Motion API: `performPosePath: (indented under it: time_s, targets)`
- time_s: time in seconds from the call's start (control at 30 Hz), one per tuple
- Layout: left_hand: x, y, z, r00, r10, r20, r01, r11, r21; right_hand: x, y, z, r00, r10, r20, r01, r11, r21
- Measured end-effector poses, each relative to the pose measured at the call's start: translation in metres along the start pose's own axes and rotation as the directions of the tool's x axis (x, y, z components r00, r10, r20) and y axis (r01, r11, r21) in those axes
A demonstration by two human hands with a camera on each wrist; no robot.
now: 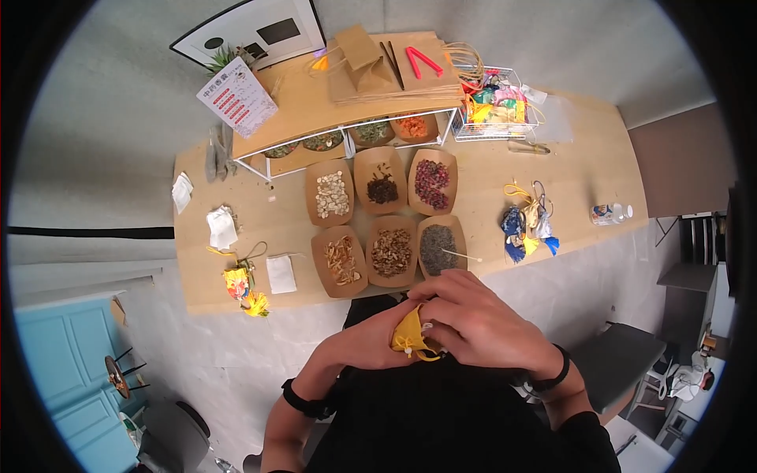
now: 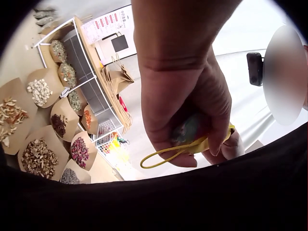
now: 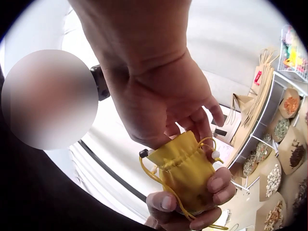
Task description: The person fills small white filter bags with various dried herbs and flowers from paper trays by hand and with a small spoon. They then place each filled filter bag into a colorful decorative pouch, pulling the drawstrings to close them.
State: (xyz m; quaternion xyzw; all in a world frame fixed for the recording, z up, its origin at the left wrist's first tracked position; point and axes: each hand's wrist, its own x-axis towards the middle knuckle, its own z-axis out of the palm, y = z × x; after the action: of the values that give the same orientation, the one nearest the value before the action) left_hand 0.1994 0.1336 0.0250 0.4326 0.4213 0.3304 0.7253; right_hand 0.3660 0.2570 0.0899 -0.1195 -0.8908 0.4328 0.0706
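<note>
A small yellow drawstring pouch (image 3: 185, 168) with yellow cords and beads is held up in front of the person's body. My left hand (image 1: 369, 339) grips its lower part, thumb on one side and fingers on the other, as the right wrist view shows. At the pouch's mouth is my right hand (image 1: 482, 322), its fingers bent around the rim and its thumb tip hidden behind the yellow cloth. A bit of white shows by those fingers in the head view. In the left wrist view a yellow cord loop (image 2: 156, 159) hangs below the left hand.
Several paper trays of dried herbs and flowers, one with rosebuds (image 1: 432, 184), stand beyond the hands. A white stick lies in the grey-herb tray (image 1: 440, 246). Tasselled pouches (image 1: 527, 225), a bottle (image 1: 611, 214), white sachets (image 1: 281, 274) and a wire basket (image 1: 495, 110) are around them.
</note>
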Motion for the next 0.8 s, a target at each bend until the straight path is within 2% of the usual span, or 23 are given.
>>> performPosePath:
  time_s: [0.03,0.1,0.17,0.23,0.27,0.33,0.4,0.43,0.5,0.57,0.63,0.67,0.7,0.73,0.77,0.8]
  targets:
    - [0.002,0.001,0.003,1.000,0.000,0.002,0.000,1.000,-0.002,-0.002,0.001,-0.005,1.000,0.018,-0.010,-0.018,0.998,0.064]
    - [0.003,0.006,0.011,0.996,0.078,-0.036,-0.079,0.996,-0.041,-0.004,0.002,-0.016,1.000,0.004,-0.015,-0.003,0.999,0.045]
    - [0.005,0.011,0.016,0.995,0.100,-0.030,-0.100,0.995,-0.018,-0.008,0.003,-0.027,1.000,-0.012,-0.019,0.012,1.000,0.022]
    - [0.008,0.015,0.019,0.992,0.125,-0.022,-0.125,0.992,0.007,-0.012,0.006,-0.038,0.999,0.048,0.021,-0.051,0.978,0.202]
    - [0.008,0.016,0.021,0.994,0.108,-0.021,-0.108,0.994,0.001,-0.013,0.008,-0.041,0.998,0.050,0.023,-0.053,0.978,0.199]
    - [0.010,0.016,0.023,0.995,0.092,-0.024,-0.092,0.996,-0.009,-0.013,0.016,-0.045,0.997,0.074,0.008,-0.070,0.897,0.436]
    - [0.012,0.016,0.025,1.000,0.006,0.012,-0.006,1.000,0.003,-0.015,0.024,-0.045,0.997,0.072,-0.021,-0.056,0.897,0.438]
    - [0.013,0.018,0.026,1.000,0.005,0.008,-0.005,1.000,0.002,-0.016,0.027,-0.046,0.996,0.070,-0.056,-0.038,0.897,0.441]
    - [0.016,0.028,0.028,0.991,-0.127,0.031,0.127,0.992,0.000,-0.018,0.033,-0.053,0.999,0.044,-0.022,-0.032,0.915,0.401]
    - [0.016,0.016,0.034,0.991,-0.132,0.031,0.132,0.991,-0.003,-0.023,0.043,-0.061,1.000,0.024,0.003,-0.023,0.936,0.352]
    - [0.019,0.015,0.036,0.990,-0.135,0.033,0.135,0.991,-0.012,-0.031,0.058,-0.063,0.968,0.209,-0.138,-0.061,0.730,0.681]
    - [0.019,0.017,0.036,0.994,-0.104,0.025,0.106,0.993,-0.044,-0.030,0.068,-0.069,0.950,0.269,-0.156,-0.019,0.551,0.834]
    - [0.020,0.019,0.036,0.997,-0.073,0.011,0.074,0.994,-0.075,-0.033,0.087,-0.069,0.937,0.247,-0.248,0.088,0.520,0.850]
    - [0.021,0.016,0.036,0.997,-0.075,0.004,0.075,0.994,-0.077,-0.036,0.093,-0.075,0.937,0.231,-0.262,0.129,0.467,0.875]
    - [0.021,0.009,0.037,0.989,-0.113,-0.094,0.103,0.989,-0.107,-0.038,0.098,-0.078,0.937,0.215,-0.274,0.169,0.408,0.897]
    - [0.023,0.003,0.037,0.969,-0.154,-0.192,0.128,0.982,-0.140,-0.041,0.095,-0.085,0.960,0.189,-0.207,0.141,0.315,0.939]
